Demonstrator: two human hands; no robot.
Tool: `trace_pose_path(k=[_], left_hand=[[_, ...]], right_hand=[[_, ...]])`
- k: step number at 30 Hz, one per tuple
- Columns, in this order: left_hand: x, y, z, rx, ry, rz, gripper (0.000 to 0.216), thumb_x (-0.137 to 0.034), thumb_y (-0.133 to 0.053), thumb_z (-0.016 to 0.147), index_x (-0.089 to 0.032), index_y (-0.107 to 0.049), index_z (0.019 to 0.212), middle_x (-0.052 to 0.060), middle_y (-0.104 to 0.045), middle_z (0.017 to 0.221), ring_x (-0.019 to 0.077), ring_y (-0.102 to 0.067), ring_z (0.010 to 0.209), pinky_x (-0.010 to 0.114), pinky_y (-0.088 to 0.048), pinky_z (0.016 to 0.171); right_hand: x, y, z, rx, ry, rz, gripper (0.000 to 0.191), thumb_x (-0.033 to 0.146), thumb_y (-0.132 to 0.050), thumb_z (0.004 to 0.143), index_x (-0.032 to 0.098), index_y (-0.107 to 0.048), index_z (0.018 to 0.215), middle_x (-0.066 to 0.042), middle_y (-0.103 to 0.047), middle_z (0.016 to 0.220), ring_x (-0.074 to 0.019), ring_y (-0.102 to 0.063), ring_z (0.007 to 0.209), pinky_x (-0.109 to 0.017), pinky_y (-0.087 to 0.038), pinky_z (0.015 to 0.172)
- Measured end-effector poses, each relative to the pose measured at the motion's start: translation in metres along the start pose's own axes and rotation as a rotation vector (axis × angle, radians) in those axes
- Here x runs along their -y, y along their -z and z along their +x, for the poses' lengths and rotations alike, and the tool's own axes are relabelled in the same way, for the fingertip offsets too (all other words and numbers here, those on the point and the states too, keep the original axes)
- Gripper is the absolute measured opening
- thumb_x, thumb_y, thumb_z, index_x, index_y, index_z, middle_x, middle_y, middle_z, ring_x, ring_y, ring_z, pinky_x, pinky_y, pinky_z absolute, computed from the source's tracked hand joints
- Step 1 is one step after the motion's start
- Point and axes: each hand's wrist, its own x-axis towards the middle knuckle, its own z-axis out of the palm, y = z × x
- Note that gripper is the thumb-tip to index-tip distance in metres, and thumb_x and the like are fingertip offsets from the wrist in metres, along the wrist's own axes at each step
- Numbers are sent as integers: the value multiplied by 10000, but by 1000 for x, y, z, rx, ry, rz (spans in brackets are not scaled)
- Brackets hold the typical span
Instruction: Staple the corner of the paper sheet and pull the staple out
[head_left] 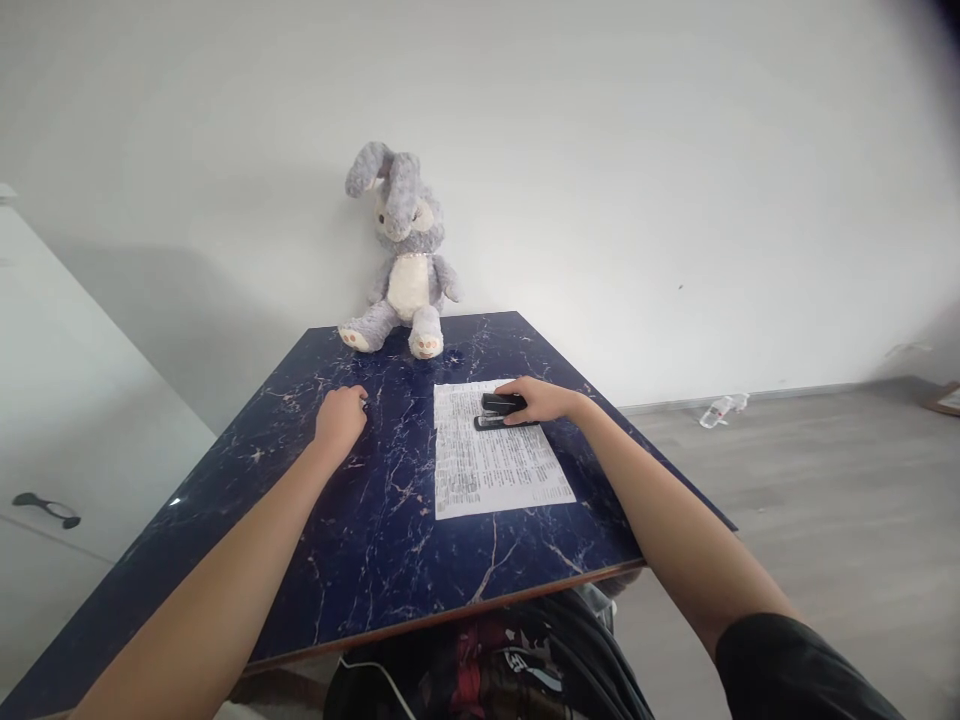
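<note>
A black stapler (501, 404) lies over the upper part of a printed sheet of paper (499, 475), its jaw pointing left. My right hand (538, 398) is closed around the stapler's rear end, with the fingers over its top and the thumb low on the near side. To the left of the paper, my left hand (343, 418) rests on the table with its fingers curled in. A tiny light spot shows at its fingertips, too small to name. Several lines of dense print cover the paper, which lies flat.
A grey plush rabbit (409, 275) sits at the far edge of the dark blue marbled table (375, 570), against the white wall. A white cabinet (67, 400) with a black handle stands at left. A clear plastic bottle (718, 410) lies on the grey floor at right.
</note>
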Motion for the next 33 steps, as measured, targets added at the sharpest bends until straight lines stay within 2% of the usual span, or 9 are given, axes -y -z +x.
trace_pose_path(k=[8, 13, 15, 18, 20, 22, 26, 29, 33], left_hand=[[2, 0, 0, 0, 51, 7, 351, -116, -520, 895, -163, -757, 1150, 173, -727, 1108, 303, -680, 1049, 413, -510, 985], [5, -2, 2, -48, 75, -46, 313, -132, -539, 883, -151, -761, 1102, 183, -714, 1110, 323, -649, 1108, 443, -467, 1044], [-3, -2, 1, -124, 72, -209, 277, -154, -542, 883, -161, -762, 1049, 168, -721, 1110, 320, -640, 1135, 452, -443, 1079], [-29, -7, -4, -169, 138, -788, 241, -234, -544, 891, -169, -751, 995, 137, -752, 1082, 282, -692, 1035, 422, -503, 999], [-53, -12, -10, -70, 212, -1245, 251, -321, -591, 885, -159, -740, 1005, 141, -760, 1102, 275, -715, 1032, 404, -536, 942], [-73, -18, -17, 52, 222, -1469, 294, -397, -629, 889, -152, -746, 1003, 148, -763, 1134, 275, -719, 1061, 403, -534, 960], [-91, -22, -23, 133, 264, -1561, 363, -482, -621, 952, -142, -748, 945, 162, -772, 1108, 268, -724, 1072, 427, -500, 1052], [-88, -21, -24, 156, 320, -1591, 429, -526, -582, 992, -130, -738, 942, 180, -769, 1114, 265, -724, 1083, 434, -488, 1084], [-87, -19, -24, 161, 304, -1575, 448, -520, -557, 1015, -115, -737, 948, 189, -768, 1107, 258, -728, 1068, 432, -486, 1094]], right_hand=[[43, -34, 26, 22, 205, 120, 326, 326, -758, 876, 169, -711, 1157, -55, -725, 1041, -206, -655, 870, -305, -478, 768], [50, -36, 29, 94, 218, 279, 450, 386, -770, 905, 168, -693, 1291, -100, -725, 1191, -248, -681, 1024, -354, -524, 886], [41, -31, 24, 179, 212, 453, 501, 401, -725, 954, 175, -644, 1394, -127, -683, 1328, -265, -663, 1153, -391, -516, 981], [21, -27, 15, 264, 206, 712, 506, 375, -711, 975, 163, -629, 1427, -150, -648, 1408, -272, -628, 1266, -418, -470, 1091], [8, -29, 12, 285, 181, 829, 511, 344, -760, 942, 146, -653, 1402, -157, -672, 1377, -269, -632, 1272, -413, -449, 1121], [-1, -32, 12, 295, 127, 916, 536, 308, -813, 899, 134, -667, 1384, -158, -705, 1324, -258, -658, 1237, -398, -452, 1117], [-10, -36, 16, 302, 4, 994, 606, 262, -890, 815, 129, -683, 1368, -155, -738, 1262, -243, -700, 1160, -362, -483, 1069], [-11, -35, 18, 297, -36, 1005, 631, 271, -916, 782, 131, -694, 1356, -152, -747, 1243, -246, -701, 1162, -356, -485, 1063], [-10, -35, 19, 301, -33, 994, 649, 292, -927, 770, 139, -696, 1357, -151, -745, 1248, -246, -702, 1164, -359, -480, 1073]])
